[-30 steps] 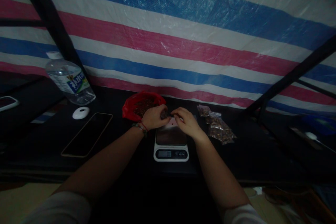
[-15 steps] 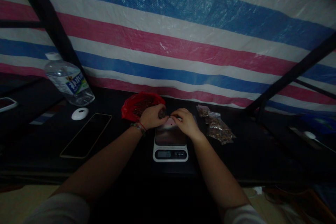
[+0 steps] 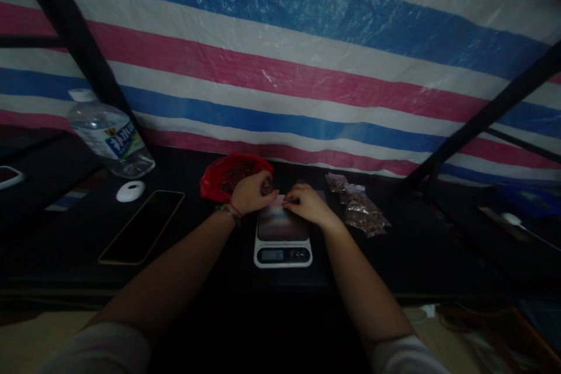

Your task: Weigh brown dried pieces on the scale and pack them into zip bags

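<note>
Over the far edge of a kitchen scale (image 3: 283, 239), the left hand (image 3: 249, 193) is curled around dark loose bits while the right hand (image 3: 307, 203) pinches a small clear pouch (image 3: 284, 201), likely light, limp and slippery, best held at its mouth; a red bag (image 3: 228, 175) sits just left.

Bottle (image 3: 109, 135) at 9 o'clock has blue/green label w/ white characters, too blurred to read. Scale (image 3: 283, 239) at centre: display lit, digits not legible. No other text readable.
</note>
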Action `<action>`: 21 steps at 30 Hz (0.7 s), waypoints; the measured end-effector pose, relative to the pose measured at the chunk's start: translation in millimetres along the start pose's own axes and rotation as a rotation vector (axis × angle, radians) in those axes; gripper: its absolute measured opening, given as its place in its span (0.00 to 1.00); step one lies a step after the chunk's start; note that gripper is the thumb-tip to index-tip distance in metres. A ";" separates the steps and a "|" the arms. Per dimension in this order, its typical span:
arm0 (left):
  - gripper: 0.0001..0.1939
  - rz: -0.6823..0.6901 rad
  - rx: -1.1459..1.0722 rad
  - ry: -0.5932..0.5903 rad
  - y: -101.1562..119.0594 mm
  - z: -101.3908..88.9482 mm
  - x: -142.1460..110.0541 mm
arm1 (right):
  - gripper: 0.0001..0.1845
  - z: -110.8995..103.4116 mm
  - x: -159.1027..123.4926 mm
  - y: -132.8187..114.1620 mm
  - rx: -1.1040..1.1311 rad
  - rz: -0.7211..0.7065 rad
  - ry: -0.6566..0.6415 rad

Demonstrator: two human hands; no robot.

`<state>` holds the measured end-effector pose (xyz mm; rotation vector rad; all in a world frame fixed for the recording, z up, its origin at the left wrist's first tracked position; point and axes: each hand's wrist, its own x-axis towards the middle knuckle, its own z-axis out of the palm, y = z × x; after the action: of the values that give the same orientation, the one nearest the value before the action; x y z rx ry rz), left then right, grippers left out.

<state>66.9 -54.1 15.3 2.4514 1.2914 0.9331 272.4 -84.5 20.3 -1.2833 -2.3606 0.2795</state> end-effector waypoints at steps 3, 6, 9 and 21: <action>0.17 -0.003 0.007 0.012 -0.9 -0.3 0.4 | 0.03 4.9 1.4 1.6 -0.018 -0.045 -0.067; 0.16 0.005 0.021 0.006 1.7 -1.2 0.3 | 0.04 5.5 2.8 0.0 -0.010 -0.049 -0.039; 0.16 0.029 0.037 -0.015 6.9 -2.7 -0.4 | 0.05 2.4 3.0 -5.1 0.074 0.009 0.153; 0.20 0.106 0.091 -0.039 23.0 -3.4 -3.2 | 0.06 8.6 1.9 -30.0 0.209 -0.009 0.267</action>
<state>78.7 -70.6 27.2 2.6163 1.2275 0.8645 245.1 -99.1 24.4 -1.1348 -2.0535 0.3210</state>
